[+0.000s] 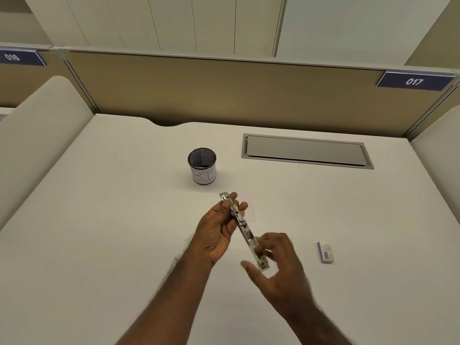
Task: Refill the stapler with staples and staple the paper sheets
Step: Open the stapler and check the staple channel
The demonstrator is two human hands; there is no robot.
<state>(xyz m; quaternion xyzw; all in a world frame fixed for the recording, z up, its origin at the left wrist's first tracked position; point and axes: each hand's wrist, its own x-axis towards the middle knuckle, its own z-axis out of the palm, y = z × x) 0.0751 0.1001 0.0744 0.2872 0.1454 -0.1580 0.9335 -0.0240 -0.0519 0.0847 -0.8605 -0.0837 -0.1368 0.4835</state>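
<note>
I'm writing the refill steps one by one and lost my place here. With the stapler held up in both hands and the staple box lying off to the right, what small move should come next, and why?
Probably the right hand should let go and reach for the staple box. The left hand already grips the metal stapler above the desk, and no staple strip shows in either hand.

Soft, even indoor light; faint shadows on the desk (99, 220); right hand (281, 267) motion-blurred; wide-angle bending at edges.
</note>
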